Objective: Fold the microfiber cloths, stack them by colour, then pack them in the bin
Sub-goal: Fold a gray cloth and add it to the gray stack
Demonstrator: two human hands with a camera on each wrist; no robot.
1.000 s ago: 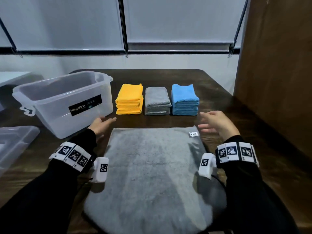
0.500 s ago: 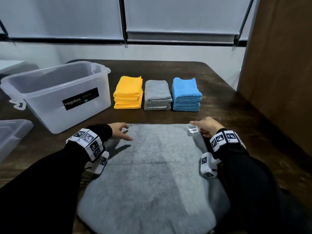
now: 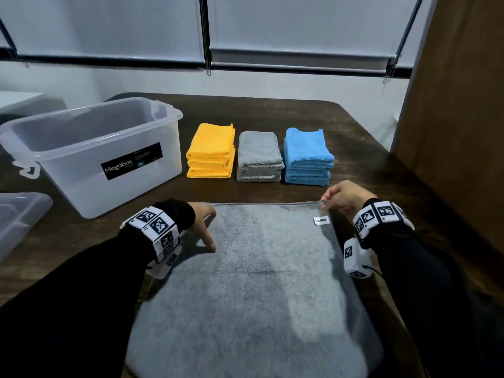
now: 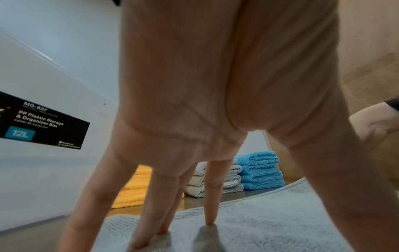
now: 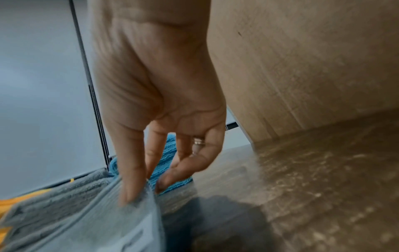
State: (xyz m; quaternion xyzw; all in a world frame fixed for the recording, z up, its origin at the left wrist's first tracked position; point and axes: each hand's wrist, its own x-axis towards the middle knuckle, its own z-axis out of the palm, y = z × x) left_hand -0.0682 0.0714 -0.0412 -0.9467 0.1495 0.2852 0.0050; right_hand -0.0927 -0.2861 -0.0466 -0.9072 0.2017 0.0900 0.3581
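Right hand point(image 3: 344, 199): pinches the far right corner of the grey cloth point(image 3: 259, 290) between thumb and fingers point(image 5: 129, 179), lifting that corner slightly.
Left hand point(image 3: 203, 222): released, fingers spread and straight, fingertips point(image 4: 209, 221) pressing down near the cloth's far left corner.
Grey cloth: spread flat and unfolded on the counter point(image 3: 368, 165) in front of the person; a small white tag point(image 3: 321, 220) sits near the pinched corner.
Folded stacks: just beyond the cloth, in a row and close together; yellow stack point(image 3: 211, 151) on the left, grey stack point(image 3: 259, 156) in the middle, blue stack point(image 3: 307, 156) on the right.
Bin point(image 3: 95, 159): clear plastic, lid off, left of the yellow stack, with a black label point(image 3: 131, 160) on its near wall.
Clear tray point(image 3: 19, 214): at the left edge, only partly in view.
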